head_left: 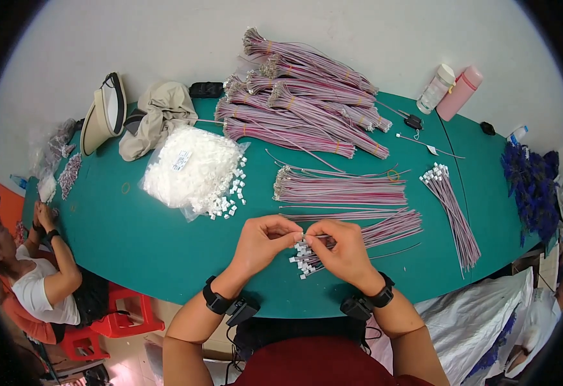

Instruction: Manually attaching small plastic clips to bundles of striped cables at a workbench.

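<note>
Near the front edge of the table, my left hand (261, 244) is closed, thumb and forefinger pinching a small white plastic connector (302, 237). Tip to tip with it, my right hand (344, 249) pinches a thin wire at the connector; the join is too small to make out. Under my hands lies a fan of pinkish-grey wires (394, 228) with white connectors (303, 265) at their left ends. Just beyond, a flat row of similar wires (342, 188) has bare metal terminals at the left. To the left, loose white connectors (228, 204) spill from a clear plastic bag (188, 168).
Banded wire bundles (307, 96) are heaped at the back of the green table (230, 289). A connector-tipped bundle (452, 219) lies right, with bottles (460, 93) and keys (412, 121) behind. A visor hat (104, 116) and cloth (159, 119) sit left; another person (43, 276) works at far left.
</note>
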Motion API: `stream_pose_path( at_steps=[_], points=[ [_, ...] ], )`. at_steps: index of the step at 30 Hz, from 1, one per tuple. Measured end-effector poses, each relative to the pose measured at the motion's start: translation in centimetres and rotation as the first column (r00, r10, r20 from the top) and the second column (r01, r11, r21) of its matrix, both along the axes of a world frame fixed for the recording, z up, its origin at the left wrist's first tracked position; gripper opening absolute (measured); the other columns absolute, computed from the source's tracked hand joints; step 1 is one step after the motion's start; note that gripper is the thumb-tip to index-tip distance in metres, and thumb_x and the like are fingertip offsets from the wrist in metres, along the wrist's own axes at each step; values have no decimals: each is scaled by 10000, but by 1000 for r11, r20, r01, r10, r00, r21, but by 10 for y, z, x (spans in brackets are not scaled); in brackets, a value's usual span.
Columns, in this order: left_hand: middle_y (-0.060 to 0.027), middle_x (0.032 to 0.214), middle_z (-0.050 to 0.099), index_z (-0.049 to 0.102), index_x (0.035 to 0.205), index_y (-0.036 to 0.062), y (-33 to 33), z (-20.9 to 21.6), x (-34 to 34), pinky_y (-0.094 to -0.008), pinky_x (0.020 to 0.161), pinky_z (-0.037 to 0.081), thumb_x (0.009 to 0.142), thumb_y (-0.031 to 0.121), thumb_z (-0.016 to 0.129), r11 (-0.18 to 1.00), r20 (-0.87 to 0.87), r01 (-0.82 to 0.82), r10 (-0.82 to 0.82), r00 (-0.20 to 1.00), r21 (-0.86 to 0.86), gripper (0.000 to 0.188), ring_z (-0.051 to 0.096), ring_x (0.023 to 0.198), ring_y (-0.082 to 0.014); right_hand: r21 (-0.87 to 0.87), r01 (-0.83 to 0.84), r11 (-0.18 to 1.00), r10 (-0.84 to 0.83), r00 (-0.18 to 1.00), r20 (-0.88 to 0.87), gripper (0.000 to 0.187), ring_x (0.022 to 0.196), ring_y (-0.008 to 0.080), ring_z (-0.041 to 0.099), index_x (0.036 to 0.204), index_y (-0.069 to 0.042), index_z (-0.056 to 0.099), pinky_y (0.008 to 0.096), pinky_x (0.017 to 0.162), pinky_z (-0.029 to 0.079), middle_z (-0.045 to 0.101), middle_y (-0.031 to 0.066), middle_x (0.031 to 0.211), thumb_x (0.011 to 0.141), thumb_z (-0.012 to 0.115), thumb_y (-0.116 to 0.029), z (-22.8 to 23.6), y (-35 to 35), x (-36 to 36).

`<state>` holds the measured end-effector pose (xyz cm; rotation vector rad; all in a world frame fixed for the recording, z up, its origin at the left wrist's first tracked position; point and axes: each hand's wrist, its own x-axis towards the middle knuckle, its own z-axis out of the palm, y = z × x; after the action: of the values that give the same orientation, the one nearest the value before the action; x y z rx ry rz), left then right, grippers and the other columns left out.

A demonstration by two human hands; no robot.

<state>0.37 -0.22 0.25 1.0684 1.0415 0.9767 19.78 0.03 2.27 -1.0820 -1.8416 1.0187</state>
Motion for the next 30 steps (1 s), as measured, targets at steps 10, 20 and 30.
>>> stream_pose_path(
  at_steps=[10,20,30],
  points=[
    [-85,866,708,702,945,-22,1,-2,1,-240,689,531,833,9,735,1000,61,4,-2,998,-30,120,652,742,-120,108,90,990,-91,996,3,52,614,143,616,875,6,666,249,544,478,674,85,772,830,690,-3,-6,-4,-6],
    [-79,857,704,703,942,-24,1,3,1,-230,688,517,834,3,729,999,107,0,4,994,-37,114,642,740,-114,-86,12,996,-25,987,-158,46,605,113,613,835,12,662,269,538,473,670,89,728,827,693,-21,3,3,2],
    [-74,856,704,704,945,-23,0,2,1,-227,691,515,831,-6,728,1000,57,-12,13,998,-17,118,637,731,-110,29,38,999,-37,999,-35,74,668,127,623,914,16,650,251,574,486,671,77,797,847,675,-5,-3,1,-1]
  ],
)
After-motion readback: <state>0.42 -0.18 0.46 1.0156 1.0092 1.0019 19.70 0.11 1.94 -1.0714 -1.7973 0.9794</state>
